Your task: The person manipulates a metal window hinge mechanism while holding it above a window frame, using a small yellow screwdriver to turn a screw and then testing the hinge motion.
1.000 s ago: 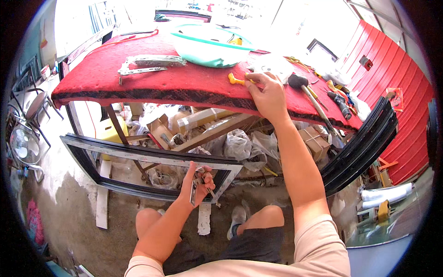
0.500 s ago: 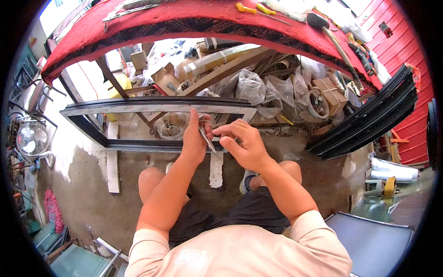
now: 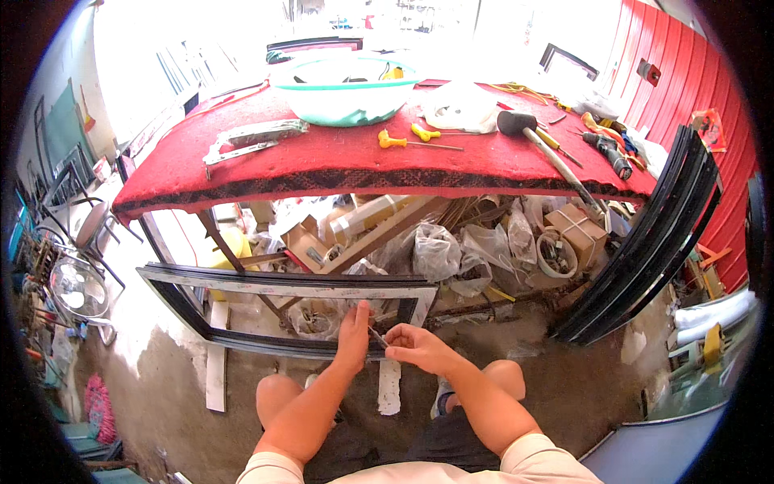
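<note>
In front of my knees a black rectangular window frame [image 3: 266, 344] stands on its long edge, with pale printed film along its top rail. White support strips [image 3: 216, 379] lie on the floor beneath it. My left hand [image 3: 352, 340], its fingers largely hidden, is closed around a slim silvery metal piece [image 3: 376, 337] near the frame's right end. The piece slants down toward my right hand [image 3: 419, 348], whose thumb and bent forefinger close at its lower end. What kind of piece it is cannot be made out.
Beyond stands a red-covered workbench [image 3: 339, 165] with a pale green basin [image 3: 347, 105], yellow-handled screwdriver [image 3: 393, 140], mallet [image 3: 516, 123] and drill [image 3: 610, 155]. Bags and boxes [image 3: 576, 228] crowd underneath. Black profiles [image 3: 645, 234] lean at the right; a fan [image 3: 79, 288] stands left.
The view has tilted up, bringing more of the bench into sight. My right hand has closed in on the metal piece's lower end. My left hand keeps its hold.
</note>
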A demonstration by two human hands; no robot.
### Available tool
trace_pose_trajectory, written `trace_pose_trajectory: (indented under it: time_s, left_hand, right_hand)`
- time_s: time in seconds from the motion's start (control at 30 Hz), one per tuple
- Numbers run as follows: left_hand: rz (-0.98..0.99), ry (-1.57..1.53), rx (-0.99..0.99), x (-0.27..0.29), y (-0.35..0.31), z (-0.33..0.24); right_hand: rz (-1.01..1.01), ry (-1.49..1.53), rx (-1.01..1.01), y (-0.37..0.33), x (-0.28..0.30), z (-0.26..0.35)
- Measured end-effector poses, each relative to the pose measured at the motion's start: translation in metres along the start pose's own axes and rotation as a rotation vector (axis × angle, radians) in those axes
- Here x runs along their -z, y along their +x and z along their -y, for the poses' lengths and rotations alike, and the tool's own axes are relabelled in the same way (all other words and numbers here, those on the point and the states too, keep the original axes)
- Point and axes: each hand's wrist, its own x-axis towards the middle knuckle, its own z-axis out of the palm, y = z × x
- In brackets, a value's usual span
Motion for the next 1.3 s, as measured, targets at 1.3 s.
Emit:
trace_pose_trajectory:
  time_s: [1.3]
  left_hand:
    - [0.445,-0.219,0.151,0.003,-0.005,-0.023]
  right_hand:
    - [-0.786,0.682,0.221,0.006,0.049,-0.001]
